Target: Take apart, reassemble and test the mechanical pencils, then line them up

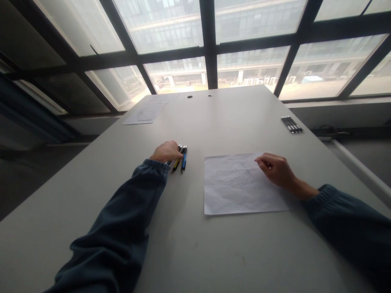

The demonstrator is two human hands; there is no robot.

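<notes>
My left hand is closed over a small group of pens left of the paper, its thumb against them. A blue pen and a yellow pen show beside the thumb; the hand covers the other pens in part, and most of its fingers are hidden. To the right, a white sheet of paper lies flat with faint grey marks in its middle. Above its right edge, my right hand is curled, thumb and fingertips together, with nothing visible in it.
A row of several black-and-white pens lies near the table's right edge. More paper sheets are at the far left. The white table has a round dark hole near its far edge, before large windows.
</notes>
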